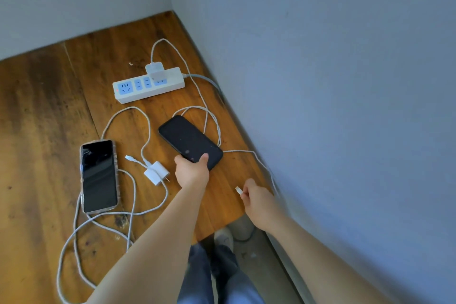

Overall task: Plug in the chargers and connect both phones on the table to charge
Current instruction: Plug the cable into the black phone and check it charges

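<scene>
Right hand (256, 198) pinches a cable plug (238, 190) over the worktop (44, 111); left hand (192, 170) grips the black phone (190, 142). Second phone (99, 176) lies left, a loose charger (156, 172) between

I was looking down into what read as a plain room in a home, at a corner where two bare, pale painted walls (345, 57) met. A worn wooden table (49, 131) with dark stains and a seam between its planks was pushed into that corner. A white power strip (148, 87) with blue sockets lay on it, and a grey floor (249, 252) showed below the table edge by my shoe (223, 238).
</scene>
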Action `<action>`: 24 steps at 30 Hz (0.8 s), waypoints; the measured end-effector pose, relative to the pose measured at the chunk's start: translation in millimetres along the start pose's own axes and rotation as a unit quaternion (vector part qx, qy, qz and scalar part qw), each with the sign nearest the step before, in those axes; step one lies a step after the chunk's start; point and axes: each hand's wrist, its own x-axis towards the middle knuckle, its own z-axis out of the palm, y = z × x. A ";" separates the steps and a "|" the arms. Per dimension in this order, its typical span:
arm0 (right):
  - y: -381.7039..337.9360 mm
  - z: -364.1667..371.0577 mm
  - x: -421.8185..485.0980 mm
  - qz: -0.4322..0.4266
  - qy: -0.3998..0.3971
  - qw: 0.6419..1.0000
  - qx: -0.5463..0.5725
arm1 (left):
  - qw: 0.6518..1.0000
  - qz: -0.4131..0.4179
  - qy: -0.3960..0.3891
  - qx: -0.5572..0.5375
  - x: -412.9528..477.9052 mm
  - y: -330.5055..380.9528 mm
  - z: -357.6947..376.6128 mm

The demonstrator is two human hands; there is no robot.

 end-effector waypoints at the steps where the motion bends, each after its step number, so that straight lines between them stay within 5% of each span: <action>1: -0.3 -3.6 -2.3 0.008 0.013 1.000 0.006 | 1.000 0.009 -0.012 -0.014 -2.0 0.7 -4.8; 5: -4.8 -24.7 -14.0 0.045 0.033 0.996 0.066 | 0.997 -0.008 -0.059 -0.043 -12.6 12.0 -31.2; 10: -33.5 -70.2 -39.7 0.068 0.096 0.977 0.178 | 0.955 -0.141 -0.156 -0.211 -46.9 27.3 -77.8; 17: -83.9 -124.3 -93.9 -0.001 0.131 0.943 0.307 | 0.927 -0.133 -0.237 -0.260 -97.3 27.2 -121.7; 24: -114.1 -135.1 -116.8 -0.081 0.120 0.938 0.315 | 0.910 -0.105 -0.264 -0.302 -125.4 43.0 -140.9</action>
